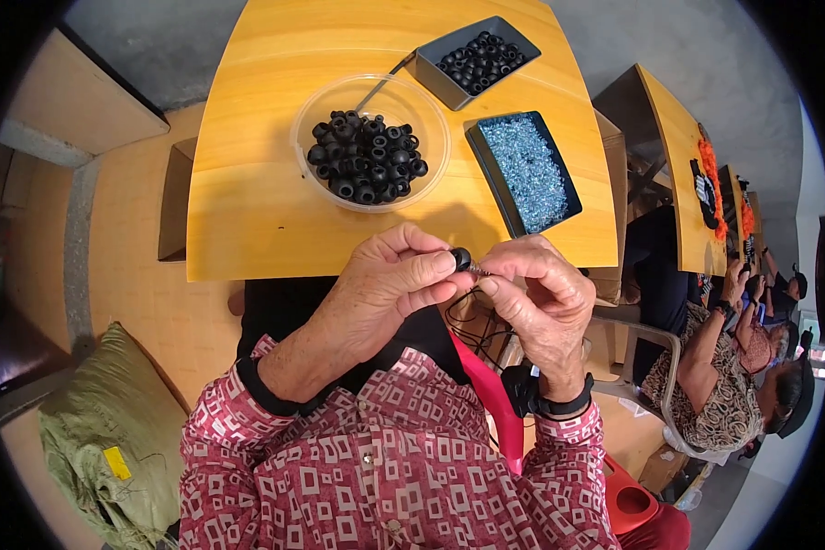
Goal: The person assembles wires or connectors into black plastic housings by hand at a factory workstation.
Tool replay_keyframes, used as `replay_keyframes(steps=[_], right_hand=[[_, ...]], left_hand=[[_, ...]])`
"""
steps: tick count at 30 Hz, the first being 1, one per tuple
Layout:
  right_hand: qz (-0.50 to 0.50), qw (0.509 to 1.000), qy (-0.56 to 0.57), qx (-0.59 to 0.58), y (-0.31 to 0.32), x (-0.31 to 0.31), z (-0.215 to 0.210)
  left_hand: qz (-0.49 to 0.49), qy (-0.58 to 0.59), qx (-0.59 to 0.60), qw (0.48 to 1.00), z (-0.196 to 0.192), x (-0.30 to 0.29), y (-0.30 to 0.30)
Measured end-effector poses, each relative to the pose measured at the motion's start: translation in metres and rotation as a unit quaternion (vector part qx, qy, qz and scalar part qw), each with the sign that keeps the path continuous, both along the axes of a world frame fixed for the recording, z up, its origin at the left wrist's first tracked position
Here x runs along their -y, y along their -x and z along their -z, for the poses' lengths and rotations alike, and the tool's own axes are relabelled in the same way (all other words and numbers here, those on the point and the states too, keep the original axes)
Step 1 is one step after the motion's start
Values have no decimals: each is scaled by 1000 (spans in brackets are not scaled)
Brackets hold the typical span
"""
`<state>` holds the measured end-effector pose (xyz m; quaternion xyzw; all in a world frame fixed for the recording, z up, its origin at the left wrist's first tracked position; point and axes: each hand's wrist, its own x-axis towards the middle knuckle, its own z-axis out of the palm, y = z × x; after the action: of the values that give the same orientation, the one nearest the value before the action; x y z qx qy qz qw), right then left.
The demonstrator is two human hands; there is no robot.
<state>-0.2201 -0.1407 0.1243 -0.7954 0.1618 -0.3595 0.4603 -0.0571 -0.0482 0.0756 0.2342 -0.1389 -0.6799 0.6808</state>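
Note:
In front of my chest, just off the table's near edge, my left hand point(380, 286) pinches a small round black hollow piece point(462, 258) between thumb and fingers. My right hand point(548, 295) is closed at its fingertips on a thin, ridged, silvery piece point(478, 270) that looks like a small spring. Its left end meets the black piece; whether it goes inside cannot be made out. Beyond my hands, a clear round plastic bowl point(300, 147) holds many similar black hollow pieces point(373, 158).
On the yellow table point(247, 197), a dark tray point(507, 203) holds small shiny bluish-clear pieces; behind it a grey tray point(442, 87) holds more black ones. A green sack point(101, 431) lies at lower left. Several people point(706, 385) sit at tables on the right.

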Motion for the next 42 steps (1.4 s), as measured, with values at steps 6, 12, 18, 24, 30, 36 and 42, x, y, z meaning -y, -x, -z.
replay_keyframes(steps=[6,12,18,24,30,36,42], right_hand=[[10,1000,-8,21,-1,0,7],[20,999,-26,21,-1,-1,9],[11,999,-44,30,0,0,10],[19,998,-58,35,1,-1,12],[11,1000,22,4,-1,-3,6],[65,978,192,-51,-9,-13,6],[62,979,189,-46,-11,-10,7]], left_hand=[[-3,4,-10,1000,4,-2,-1],[-11,5,-9,1000,-1,-3,0],[-12,7,12,1000,-5,-4,3],[-17,-2,41,999,-7,-6,3],[-19,-20,38,999,-3,-5,1],[-39,-25,81,996,0,-6,2],[-41,-24,149,988,-4,-7,0]])
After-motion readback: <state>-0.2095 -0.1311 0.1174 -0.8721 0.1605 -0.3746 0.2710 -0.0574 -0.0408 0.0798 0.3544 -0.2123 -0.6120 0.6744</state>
